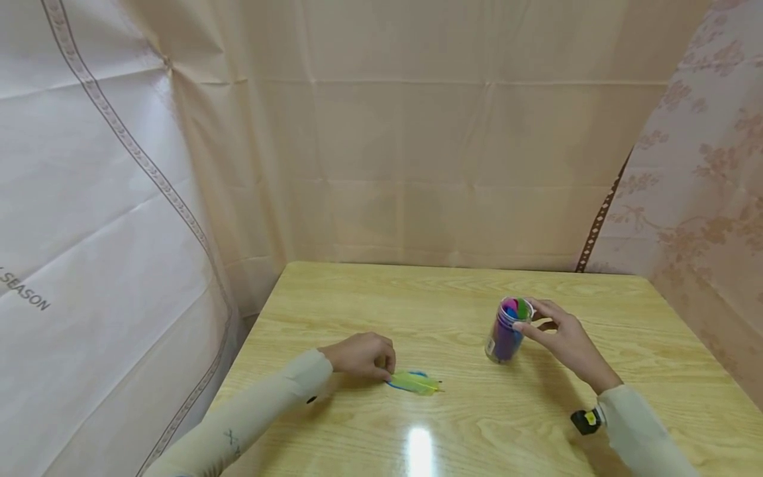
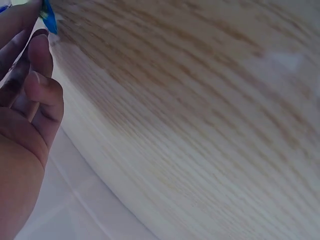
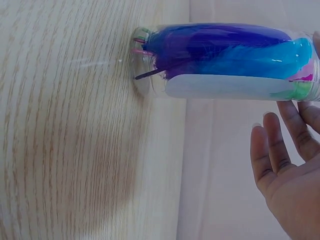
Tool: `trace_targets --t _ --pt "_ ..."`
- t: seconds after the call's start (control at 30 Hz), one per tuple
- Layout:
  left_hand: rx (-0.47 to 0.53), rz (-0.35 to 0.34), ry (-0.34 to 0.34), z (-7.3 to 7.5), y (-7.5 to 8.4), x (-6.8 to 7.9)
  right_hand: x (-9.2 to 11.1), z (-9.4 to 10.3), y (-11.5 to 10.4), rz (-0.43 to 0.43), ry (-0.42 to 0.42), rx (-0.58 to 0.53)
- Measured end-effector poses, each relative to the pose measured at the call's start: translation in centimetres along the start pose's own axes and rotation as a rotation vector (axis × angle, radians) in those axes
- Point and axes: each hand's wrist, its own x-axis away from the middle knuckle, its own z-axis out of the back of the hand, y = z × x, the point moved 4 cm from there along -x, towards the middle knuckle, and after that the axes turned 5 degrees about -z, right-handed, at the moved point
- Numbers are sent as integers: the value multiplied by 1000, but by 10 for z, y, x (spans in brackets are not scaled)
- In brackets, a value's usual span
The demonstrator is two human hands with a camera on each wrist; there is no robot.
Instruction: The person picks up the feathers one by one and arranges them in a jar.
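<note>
My left hand [image 1: 362, 354] pinches a yellow-green feather [image 1: 417, 383] and a blue feather [image 1: 420, 373] by one end, low over the table. Their quills point right, toward the middle. In the left wrist view only a blue tip [image 2: 49, 18] shows beyond the fingers. To the right stands a clear, lidless jar [image 1: 504, 340] packed with purple, blue, pink and green feathers. Around its rim my right hand [image 1: 565, 340] has thumb and fingers spread, gripping it. The right wrist view shows the jar's white label [image 3: 225, 87] and dark quills [image 3: 150, 74] near its base.
A light wood-grain table [image 1: 334, 298] lies under both hands. Beige cloth [image 1: 393, 165] hangs behind it, with a white printed sheet [image 1: 107, 218] at left and a floral sheet [image 1: 709, 199] at right. A small black device [image 1: 585, 421] sits at my right wrist.
</note>
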Motion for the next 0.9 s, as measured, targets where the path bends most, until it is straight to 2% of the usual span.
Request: trace_targets --t 0.13,0.3,0.6,0.9 --pt "48 7 2 4 1 1 0 1 -1 -4 -4 -1" --pt "154 35 0 8 -1 2 0 1 -1 -2 -5 -1" --pt "272 31 38 12 -3 2 0 0 0 3 -12 -3" --pt "231 0 26 14 -6 2 0 1 -1 -2 -15 9"
